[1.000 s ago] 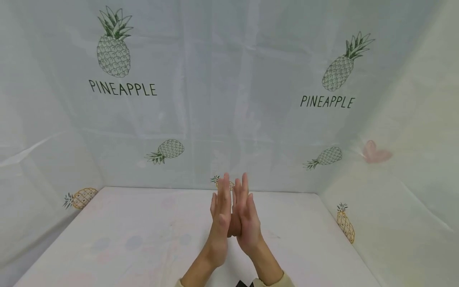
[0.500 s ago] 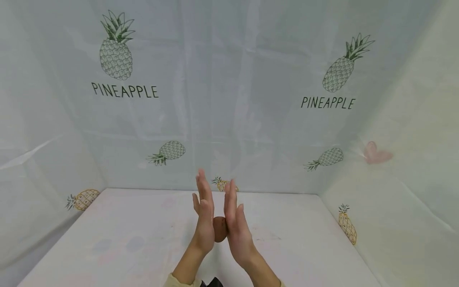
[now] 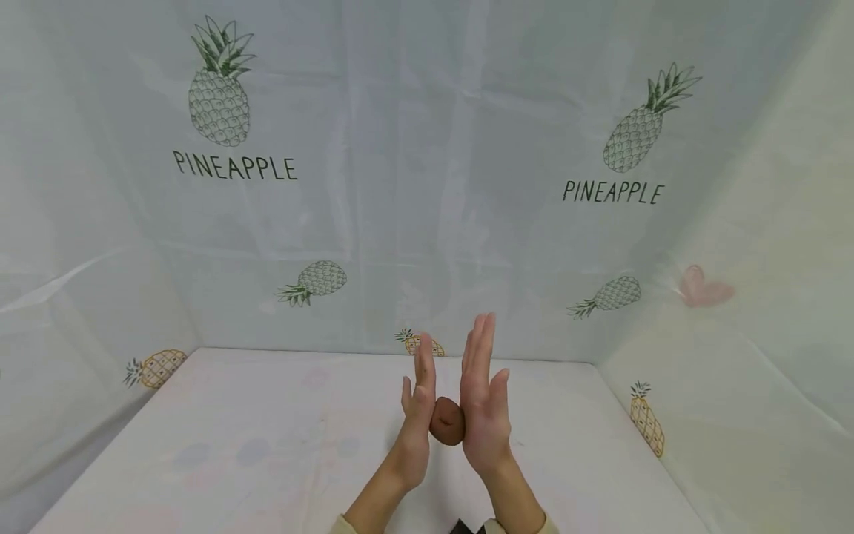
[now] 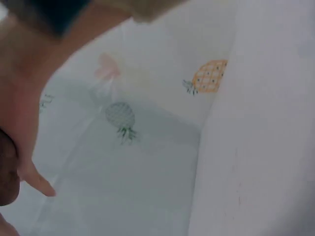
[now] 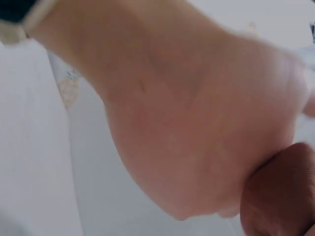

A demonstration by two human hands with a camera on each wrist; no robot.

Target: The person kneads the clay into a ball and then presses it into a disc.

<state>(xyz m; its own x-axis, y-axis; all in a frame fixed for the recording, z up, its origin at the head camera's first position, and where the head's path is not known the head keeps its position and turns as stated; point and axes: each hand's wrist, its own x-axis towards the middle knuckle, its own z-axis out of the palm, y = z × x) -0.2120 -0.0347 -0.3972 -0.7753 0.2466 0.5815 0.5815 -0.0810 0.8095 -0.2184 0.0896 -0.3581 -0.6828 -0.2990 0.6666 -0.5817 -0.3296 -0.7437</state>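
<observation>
A brown lump of clay (image 3: pixel 448 421), rounded with a curled crease on its near face, sits between my two upright palms above the table. My left hand (image 3: pixel 418 415) presses on its left side, fingers straight and pointing up. Against its right side lies my right hand (image 3: pixel 484 408), its fingers straight too and the thumb raised. In the left wrist view the clay (image 4: pixel 7 169) shows only at the left edge, beside the palm. The right wrist view has the clay (image 5: pixel 280 194) large at the lower right, against a palm.
Below the hands spreads a white table (image 3: pixel 267 415) with faint coloured marks. A pale curtain (image 3: pixel 414 148) printed with pineapples stands behind it and continues along both sides.
Both hands shifted left, then back right, with the clay between the palms. The palms stand further apart than a second ago, and more of the clay shows.
</observation>
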